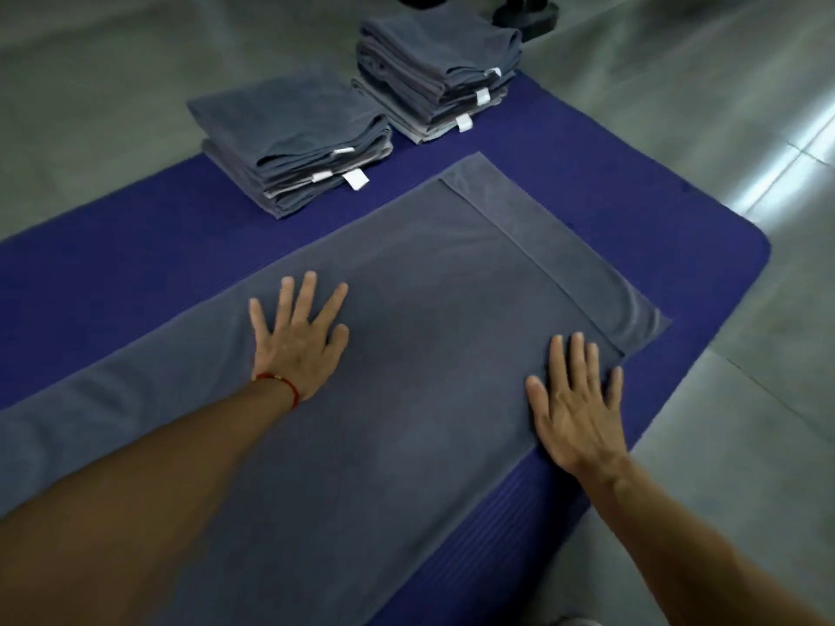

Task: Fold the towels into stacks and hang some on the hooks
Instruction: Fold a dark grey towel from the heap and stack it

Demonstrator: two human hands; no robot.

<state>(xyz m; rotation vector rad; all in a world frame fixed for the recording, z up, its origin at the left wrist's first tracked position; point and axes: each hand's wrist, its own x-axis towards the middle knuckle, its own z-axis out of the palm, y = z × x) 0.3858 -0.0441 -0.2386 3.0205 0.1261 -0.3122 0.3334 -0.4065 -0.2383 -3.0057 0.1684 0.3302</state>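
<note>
A grey towel (429, 318) lies spread flat on a blue mat (135, 273) on the floor, its hemmed band along the 2 o'clock edge. The left hand (296, 343) presses palm-down on the towel with fingers straight and spread, gripping nothing; a red cord (284, 385) circles its wrist. The right hand (580, 408) lies flat at the towel's 4 o'clock edge, fingers straight, holding nothing. Two stacks of folded grey towels sit on the mat: one (293, 142) at 11 o'clock, a taller one (433, 70) at 12 o'clock. The spread towel is cut off at the frame's left and bottom edges. A dark object (526, 13) at 12 o'clock is cropped and unidentifiable.
</note>
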